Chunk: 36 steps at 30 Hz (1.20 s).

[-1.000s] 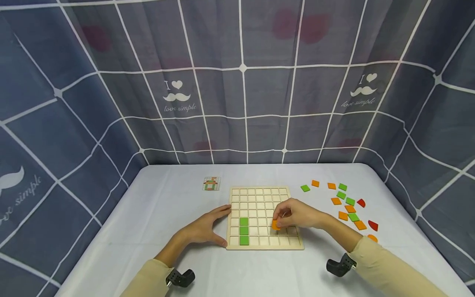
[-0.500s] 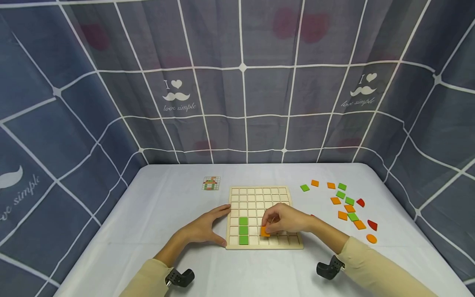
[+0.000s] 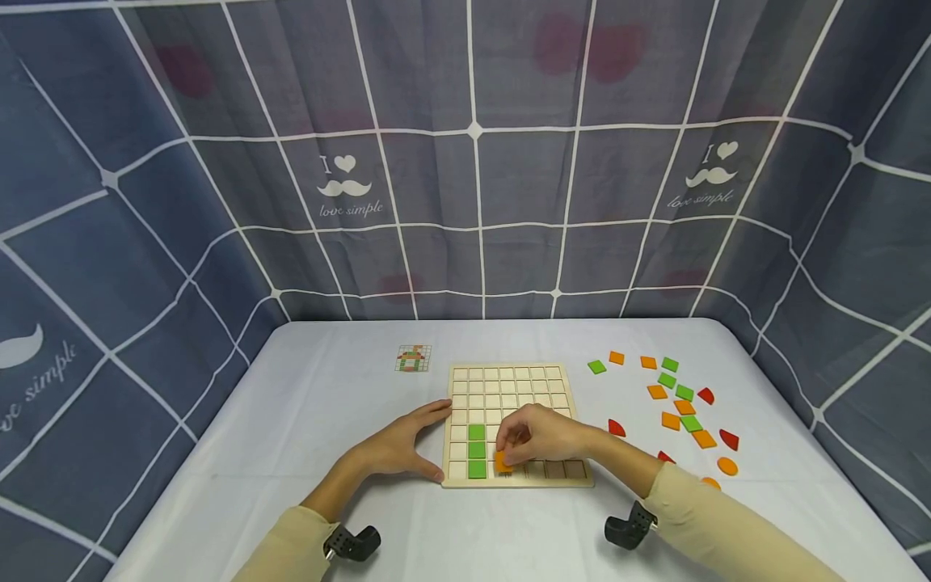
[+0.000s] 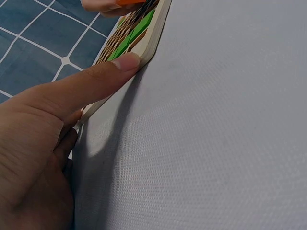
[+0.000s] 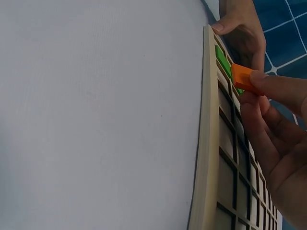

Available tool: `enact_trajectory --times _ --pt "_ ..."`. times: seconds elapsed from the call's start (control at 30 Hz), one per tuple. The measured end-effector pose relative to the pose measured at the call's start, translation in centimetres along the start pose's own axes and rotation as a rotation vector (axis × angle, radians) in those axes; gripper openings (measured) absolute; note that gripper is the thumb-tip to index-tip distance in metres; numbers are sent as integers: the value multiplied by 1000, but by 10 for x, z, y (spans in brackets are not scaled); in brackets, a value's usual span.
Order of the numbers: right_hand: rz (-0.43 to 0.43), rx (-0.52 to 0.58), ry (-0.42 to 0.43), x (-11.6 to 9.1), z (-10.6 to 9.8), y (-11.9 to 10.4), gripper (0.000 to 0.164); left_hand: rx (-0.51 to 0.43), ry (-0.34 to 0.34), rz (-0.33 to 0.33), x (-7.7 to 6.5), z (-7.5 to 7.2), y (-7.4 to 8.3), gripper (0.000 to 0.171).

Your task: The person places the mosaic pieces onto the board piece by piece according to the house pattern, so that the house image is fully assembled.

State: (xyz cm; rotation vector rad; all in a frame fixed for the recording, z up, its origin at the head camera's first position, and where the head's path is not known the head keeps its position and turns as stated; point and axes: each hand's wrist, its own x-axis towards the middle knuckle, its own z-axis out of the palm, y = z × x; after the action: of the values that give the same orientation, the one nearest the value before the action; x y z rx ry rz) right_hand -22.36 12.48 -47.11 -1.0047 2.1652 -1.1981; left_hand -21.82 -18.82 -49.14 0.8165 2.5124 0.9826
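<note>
A wooden grid board [image 3: 518, 484] lies flat on the white table. Three green square tiles [image 3: 476, 450] fill cells one above another in a column near its left side. My left hand [image 3: 396, 444] is spread along the board's left edge; in the left wrist view its thumb [image 4: 103, 79] touches the front corner. Between thumb and fingers, my right hand [image 3: 541, 436] pinches an orange square tile [image 3: 503, 461] over the front rows, just right of the green column. In the right wrist view that orange tile [image 5: 241, 76] is tilted above the grid, near the green pieces.
Loose orange and green square tiles [image 3: 670, 420], red curved-edged pieces [image 3: 730, 440] and orange round pieces [image 3: 727, 466] are scattered right of the board. A small pattern card [image 3: 413, 358] lies behind it on the left. Dark checked curtains [image 3: 429, 186] surround the table.
My right hand has moved left across the board with the orange tile, toward the green column. More loose pieces now show beside the right forearm. The left hand stays in place.
</note>
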Motion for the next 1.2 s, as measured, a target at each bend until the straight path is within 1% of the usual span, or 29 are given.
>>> enact_trajectory --times 0.17,0.37,0.63,1.0,1.2 --pt "-40 -9 4 6 6 2 13 -3 0 9 0 0 -1 109" --pt "-22 -41 8 10 11 4 14 -10 1 7 0 0 0 109" --pt "-10 -49 11 10 12 -1 14 -10 0 6 1 1 -3 108" --pt "-14 -80 5 9 12 -2 14 -5 5 1 1 0 -3 109" --pt "-42 -106 3 9 13 -3 14 -1 5 6 1 1 -3 108"
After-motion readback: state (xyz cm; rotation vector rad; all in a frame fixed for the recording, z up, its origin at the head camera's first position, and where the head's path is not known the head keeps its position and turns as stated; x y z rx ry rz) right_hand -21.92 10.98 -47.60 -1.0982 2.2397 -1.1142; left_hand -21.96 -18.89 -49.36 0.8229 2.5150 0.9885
